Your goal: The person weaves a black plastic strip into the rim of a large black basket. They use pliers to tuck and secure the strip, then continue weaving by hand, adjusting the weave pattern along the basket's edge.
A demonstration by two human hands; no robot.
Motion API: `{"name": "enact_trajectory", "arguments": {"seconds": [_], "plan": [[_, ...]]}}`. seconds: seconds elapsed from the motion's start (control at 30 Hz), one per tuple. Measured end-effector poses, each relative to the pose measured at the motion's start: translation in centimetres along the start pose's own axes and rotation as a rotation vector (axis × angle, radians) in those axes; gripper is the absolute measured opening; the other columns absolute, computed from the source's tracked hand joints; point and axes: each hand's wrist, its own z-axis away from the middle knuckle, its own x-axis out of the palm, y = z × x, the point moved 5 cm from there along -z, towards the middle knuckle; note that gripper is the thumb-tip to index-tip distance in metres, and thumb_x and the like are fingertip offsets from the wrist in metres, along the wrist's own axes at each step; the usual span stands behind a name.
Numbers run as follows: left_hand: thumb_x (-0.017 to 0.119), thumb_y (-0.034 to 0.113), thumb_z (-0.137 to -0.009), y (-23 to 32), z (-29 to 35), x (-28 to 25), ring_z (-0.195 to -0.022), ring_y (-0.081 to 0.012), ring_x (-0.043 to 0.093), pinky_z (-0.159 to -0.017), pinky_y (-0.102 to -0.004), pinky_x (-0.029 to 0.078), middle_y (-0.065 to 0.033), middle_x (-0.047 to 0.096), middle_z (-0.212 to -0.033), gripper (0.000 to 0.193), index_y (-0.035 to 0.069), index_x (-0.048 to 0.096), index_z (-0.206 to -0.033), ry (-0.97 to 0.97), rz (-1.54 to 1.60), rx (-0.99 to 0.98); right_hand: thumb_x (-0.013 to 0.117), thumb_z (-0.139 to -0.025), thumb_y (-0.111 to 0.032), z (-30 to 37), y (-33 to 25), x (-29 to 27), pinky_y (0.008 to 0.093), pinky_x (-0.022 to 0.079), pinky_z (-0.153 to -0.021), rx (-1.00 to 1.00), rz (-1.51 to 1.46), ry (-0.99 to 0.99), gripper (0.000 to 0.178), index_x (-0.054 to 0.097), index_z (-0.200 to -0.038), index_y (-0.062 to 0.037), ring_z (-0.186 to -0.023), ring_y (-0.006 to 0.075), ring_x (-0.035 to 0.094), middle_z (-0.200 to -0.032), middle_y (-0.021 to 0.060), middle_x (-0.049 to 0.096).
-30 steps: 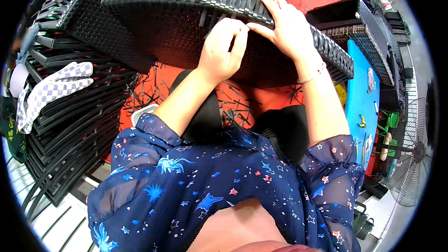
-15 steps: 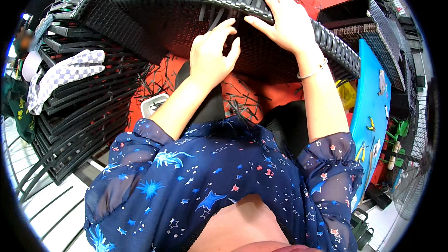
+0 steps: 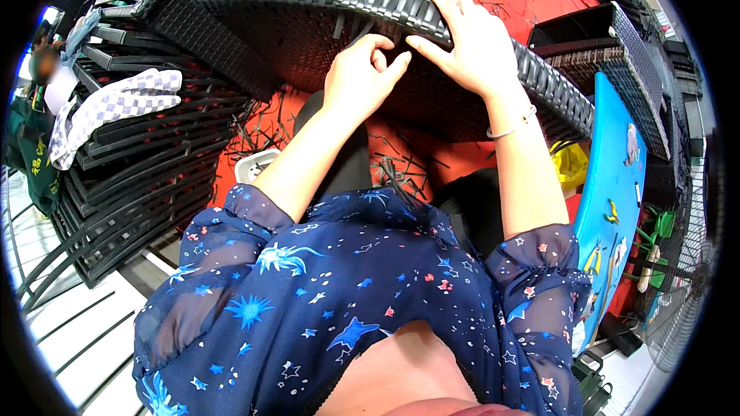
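Note:
A black woven rattan-style panel (image 3: 462,104) with a thick curved rim stands tilted across my lap. My right hand (image 3: 479,46) grips its rim, with the fingers over the top and the thumb on the near side. Just below the rim, left of the right thumb, is my left hand (image 3: 362,78), its fingers curled in and the thumb close to them. Loose flat black strips (image 3: 339,27) hang from the rim beside the left fingers. Whatever lies between those fingers is hidden.
Stacked black frames (image 3: 154,162) rise at the left, a checkered glove (image 3: 116,104) on top. At the right stands a blue board (image 3: 605,200) with pliers (image 3: 592,258). Strip scraps and a white container (image 3: 250,167) lie on the red floor covering (image 3: 270,119). A person (image 3: 46,100) is far left.
My left hand has moved slightly right, toward the right thumb, and its fingers have curled in more. My right hand keeps its hold on the rim.

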Motion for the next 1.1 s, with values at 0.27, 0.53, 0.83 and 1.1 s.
{"name": "enact_trajectory", "arguments": {"seconds": [0.27, 0.53, 0.83, 1.1], "plan": [[0.082, 0.022, -0.084, -1.5, -0.2, 0.6, -0.059, -0.011, 0.05, -0.058, -0.03, 0.045, -0.0003, 0.05, -0.064, 0.028, 0.005, 0.06, -0.078, 0.015, 0.247, 0.005, 0.072, -0.084, -0.062, 0.1, 0.0, -0.2, 0.0431, 0.054, -0.083, -0.009, -0.006, 0.003, 0.077, 0.057, -0.143, -0.0139, -0.095, 0.0301, 0.066, -0.105, 0.0133, 0.066], [0.059, 0.027, -0.105, -0.8, 2.2, 1.7, -0.057, -0.01, 0.055, -0.055, -0.0261, 0.049, 0.0007, 0.058, -0.067, 0.024, 0.005, 0.06, -0.096, -0.412, 0.8, -0.536, 0.073, -0.084, -0.061, 0.3, -0.1, -0.4, 0.0434, 0.054, -0.084, -0.011, -0.029, -0.01, 0.077, 0.057, -0.143, -0.0138, -0.096, 0.0309, 0.066, -0.105, 0.0142, 0.066], [0.074, 0.006, -0.093, 1.2, 2.6, -1.4, -0.098, -0.018, 0.062, -0.09, -0.0314, 0.052, -0.0083, 0.057, -0.113, 0.008, -0.001, 0.076, -0.096, 0.164, 0.299, 0.411, 0.077, -0.083, -0.056, -0.4, 0.0, -0.7, 0.0446, 0.055, -0.084, -0.026, -0.035, -0.027, 0.077, 0.055, -0.143, -0.0134, -0.096, 0.0328, 0.067, -0.104, 0.0157, 0.065], [0.057, 0.011, -0.105, 3.9, -2.3, 1.0, -0.102, -0.032, 0.069, -0.095, -0.0373, 0.054, -0.0163, 0.072, -0.112, 0.021, -0.003, 0.071, -0.1, -0.173, 0.523, 0.613, 0.086, -0.073, -0.047, -0.3, 0.5, -0.9, 0.0455, 0.055, -0.089, -0.011, -0.008, -0.109, 0.088, 0.051, -0.147, -0.016, -0.102, 0.0342, 0.066, -0.11, 0.0159, 0.065]]}}
